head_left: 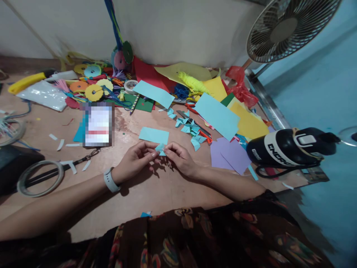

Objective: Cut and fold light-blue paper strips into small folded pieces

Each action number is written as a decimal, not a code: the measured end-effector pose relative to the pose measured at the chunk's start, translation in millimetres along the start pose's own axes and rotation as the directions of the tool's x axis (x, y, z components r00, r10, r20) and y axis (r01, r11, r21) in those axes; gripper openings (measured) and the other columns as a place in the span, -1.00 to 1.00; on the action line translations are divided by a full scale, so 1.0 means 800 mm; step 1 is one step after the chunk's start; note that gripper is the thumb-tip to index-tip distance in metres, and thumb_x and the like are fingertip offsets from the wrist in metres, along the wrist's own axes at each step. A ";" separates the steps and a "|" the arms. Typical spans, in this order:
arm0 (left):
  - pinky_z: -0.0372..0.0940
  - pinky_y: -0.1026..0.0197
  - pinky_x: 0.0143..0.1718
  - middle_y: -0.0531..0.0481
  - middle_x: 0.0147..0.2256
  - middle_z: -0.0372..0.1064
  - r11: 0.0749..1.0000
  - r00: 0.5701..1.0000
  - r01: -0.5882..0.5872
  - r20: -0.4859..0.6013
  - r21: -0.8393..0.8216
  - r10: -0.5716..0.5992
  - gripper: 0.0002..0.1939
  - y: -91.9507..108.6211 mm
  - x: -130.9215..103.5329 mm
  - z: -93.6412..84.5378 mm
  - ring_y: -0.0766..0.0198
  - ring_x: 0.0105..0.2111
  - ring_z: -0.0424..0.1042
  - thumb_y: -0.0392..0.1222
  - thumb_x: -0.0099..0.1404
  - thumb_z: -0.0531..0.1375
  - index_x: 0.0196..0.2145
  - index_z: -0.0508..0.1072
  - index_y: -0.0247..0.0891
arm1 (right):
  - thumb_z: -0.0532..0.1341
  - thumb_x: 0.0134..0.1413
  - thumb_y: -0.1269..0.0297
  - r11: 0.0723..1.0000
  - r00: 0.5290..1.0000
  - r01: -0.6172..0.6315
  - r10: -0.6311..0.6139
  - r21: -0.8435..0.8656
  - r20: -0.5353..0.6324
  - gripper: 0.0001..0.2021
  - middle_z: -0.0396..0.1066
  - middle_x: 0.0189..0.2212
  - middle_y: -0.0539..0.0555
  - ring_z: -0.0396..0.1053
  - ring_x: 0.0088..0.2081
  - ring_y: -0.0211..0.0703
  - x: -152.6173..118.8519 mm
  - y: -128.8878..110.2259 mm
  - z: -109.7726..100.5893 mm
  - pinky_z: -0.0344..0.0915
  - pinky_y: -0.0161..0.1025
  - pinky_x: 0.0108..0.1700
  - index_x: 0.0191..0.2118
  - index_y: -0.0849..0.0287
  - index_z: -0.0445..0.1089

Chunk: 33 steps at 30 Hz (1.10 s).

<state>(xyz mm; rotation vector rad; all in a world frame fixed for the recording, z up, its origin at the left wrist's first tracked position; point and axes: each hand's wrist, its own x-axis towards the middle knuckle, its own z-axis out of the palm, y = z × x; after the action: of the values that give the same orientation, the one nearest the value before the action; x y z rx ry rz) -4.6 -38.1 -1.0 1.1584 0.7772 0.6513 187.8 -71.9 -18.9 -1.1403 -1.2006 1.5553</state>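
Note:
Both hands meet over the table's middle, pinching one small folded light-blue paper piece (161,149). My left hand (138,158) grips its left side between thumb and fingers, and a pale watch sits on that wrist. On the opposite side, my right hand (180,158) has its fingertips closed on the same paper. Just behind the hands lies a light-blue paper strip (154,135). To the right is a loose pile of small folded blue pieces (190,127), with orange-handled scissors (205,137) partly under it.
Larger blue sheets (217,116), purple paper (230,154) and a black bottle (284,149) lying on its side occupy the right. A blurred phone-like device (98,124) and a tape roll (41,178) are at left. Yarn and paper discs crowd the back; a fan (284,31) stands back right.

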 end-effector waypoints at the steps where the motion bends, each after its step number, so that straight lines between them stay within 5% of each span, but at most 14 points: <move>1: 0.46 0.32 -0.50 -0.04 -0.33 0.49 1.000 1.000 -0.003 -0.003 0.001 0.003 -0.69 -0.001 0.000 -0.001 0.27 -0.38 0.53 -0.10 0.29 0.30 -0.08 0.42 -0.31 | 0.23 0.15 -0.02 1.000 1.000 -0.004 0.004 0.015 0.005 -0.69 0.20 -0.60 -0.16 0.13 -0.62 -0.40 0.000 0.000 0.000 0.09 -0.40 -0.59 -0.32 0.14 0.25; 17: 0.51 0.24 -0.43 -0.06 -0.34 0.51 0.999 0.996 -0.053 -0.065 0.011 0.054 -0.78 -0.005 -0.002 -0.008 0.25 -0.42 0.52 -0.09 0.20 0.36 -0.23 0.63 -0.24 | 0.25 0.10 0.08 0.978 0.986 -0.136 0.119 0.157 0.115 -0.75 0.28 -0.59 -0.14 0.18 -0.63 -0.39 0.000 -0.003 -0.004 0.09 -0.41 -0.61 -0.30 0.15 0.26; 25: 0.44 0.35 -0.52 0.07 -0.43 0.46 0.999 0.997 -0.001 -0.075 -0.033 -0.001 -0.71 0.001 0.000 -0.003 0.35 -0.50 0.48 -0.11 0.21 0.37 -0.23 0.40 -0.28 | 0.21 0.18 0.09 1.000 0.996 0.018 -0.016 -0.024 0.089 -0.76 0.27 -0.49 -0.08 0.21 -0.52 -0.36 -0.004 -0.002 -0.001 0.18 -0.37 -0.48 -0.28 0.17 0.29; 33: 0.44 0.36 -0.53 0.10 -0.39 0.44 0.996 0.999 0.019 -0.038 -0.083 -0.022 -0.63 0.002 -0.002 0.003 0.33 -0.44 0.51 -0.10 0.22 0.36 -0.14 0.29 -0.25 | 0.18 0.17 0.07 0.994 0.988 -0.081 0.070 0.079 0.135 -0.74 0.25 -0.56 -0.10 0.21 -0.56 -0.35 -0.002 -0.003 -0.008 0.15 -0.37 -0.51 -0.35 0.17 0.29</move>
<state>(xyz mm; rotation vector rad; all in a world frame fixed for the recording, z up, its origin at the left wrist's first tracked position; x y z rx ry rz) -3.5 -40.0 1.0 1.0633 0.7871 0.6845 194.4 -71.9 -17.2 -1.0525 -1.1780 1.7460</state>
